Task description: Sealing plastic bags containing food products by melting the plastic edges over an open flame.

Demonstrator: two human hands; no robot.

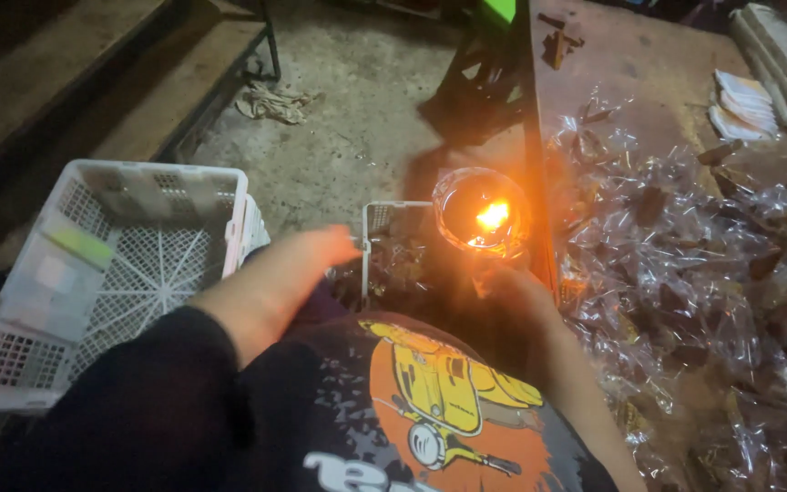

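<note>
My right hand [503, 287] grips a small glass jar [482, 211] with a burning flame inside, held at the left edge of a brown table [630, 64]. My left hand [284, 278] hovers over my lap, fingers pointing right toward a small white mesh basket [384, 219] that holds dark wrapped pieces. The left hand holds nothing that I can see. A heap of clear plastic wrappers with dark brown pieces [694, 264] covers the table to the right of the jar.
A large white plastic crate [152, 241] stands on the floor at my left, with a pale box inside it. A crumpled rag [275, 100] lies on the concrete floor. Stacked white packets [744, 105] sit at the table's far right. Wooden steps rise at the upper left.
</note>
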